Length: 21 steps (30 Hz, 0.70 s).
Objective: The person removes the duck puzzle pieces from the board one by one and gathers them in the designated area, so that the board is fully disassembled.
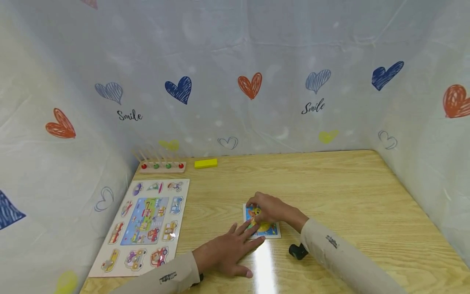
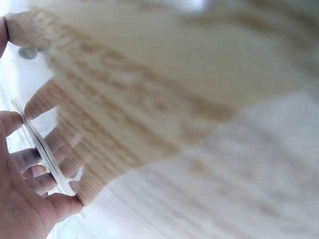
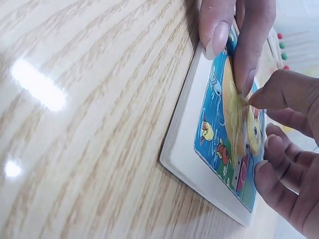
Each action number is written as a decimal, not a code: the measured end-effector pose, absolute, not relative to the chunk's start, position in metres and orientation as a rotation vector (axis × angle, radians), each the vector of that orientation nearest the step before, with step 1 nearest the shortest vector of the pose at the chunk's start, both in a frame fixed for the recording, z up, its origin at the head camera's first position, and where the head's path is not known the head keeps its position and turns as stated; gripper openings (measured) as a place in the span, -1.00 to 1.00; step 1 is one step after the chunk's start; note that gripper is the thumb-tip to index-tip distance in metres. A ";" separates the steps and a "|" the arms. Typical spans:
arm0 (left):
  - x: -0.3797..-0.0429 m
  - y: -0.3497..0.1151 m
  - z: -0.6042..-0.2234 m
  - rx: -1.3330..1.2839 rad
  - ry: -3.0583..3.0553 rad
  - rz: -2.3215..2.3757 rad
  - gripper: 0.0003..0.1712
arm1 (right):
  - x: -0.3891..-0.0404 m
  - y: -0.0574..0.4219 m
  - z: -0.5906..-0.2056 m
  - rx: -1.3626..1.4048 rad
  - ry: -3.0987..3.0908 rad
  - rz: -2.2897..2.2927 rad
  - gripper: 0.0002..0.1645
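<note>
A small duck picture puzzle (image 1: 272,232) with a white border lies flat on the wooden table. My left hand (image 1: 229,250) stretches its fingers from the near left, fingertips resting on the puzzle. My right hand (image 1: 271,207) arches over the puzzle from the right. In the right wrist view, its thumb touches the yellow duck area of the picture (image 3: 233,119), while its curled fingers (image 3: 279,181) meet the puzzle's edge. Seen edge-on in the left wrist view, the puzzle (image 2: 37,137) has fingers along it. Hands cover part of the picture.
To the left lies a larger vehicle puzzle board (image 1: 180,228). Behind it stand a peg rack (image 1: 163,169) with red and green balls and a yellow block (image 1: 205,163). A black object (image 1: 298,251) shows beneath the right forearm. A heart-printed curtain (image 1: 220,106) surrounds the table.
</note>
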State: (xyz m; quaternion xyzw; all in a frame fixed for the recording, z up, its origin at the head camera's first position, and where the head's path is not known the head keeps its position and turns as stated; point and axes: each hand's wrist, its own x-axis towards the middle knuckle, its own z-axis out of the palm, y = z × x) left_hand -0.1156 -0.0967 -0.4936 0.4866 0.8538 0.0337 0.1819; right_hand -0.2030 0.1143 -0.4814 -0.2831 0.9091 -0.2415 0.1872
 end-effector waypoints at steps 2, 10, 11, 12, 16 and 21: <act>-0.116 -0.096 -0.494 1.370 2.413 0.080 0.02 | -0.203 0.114 -0.481 -0.799 2.556 -0.682 -0.45; -0.115 -0.095 -0.494 1.362 2.409 0.074 0.02 | -0.203 0.115 -0.481 -0.812 2.572 -0.621 -0.44; -0.115 -0.095 -0.494 1.360 2.409 0.072 0.02 | -0.202 0.115 -0.481 -0.817 2.575 -0.609 -0.43; -0.115 -0.095 -0.493 1.360 2.411 0.069 0.02 | -0.202 0.116 -0.480 -0.825 2.578 -0.597 -0.42; -0.115 -0.095 -0.493 1.360 2.417 0.054 0.02 | -0.200 0.120 -0.480 -0.865 2.587 -0.574 -0.43; -0.114 -0.096 -0.492 1.364 2.424 0.045 0.02 | -0.198 0.123 -0.483 -0.881 2.597 -0.570 -0.46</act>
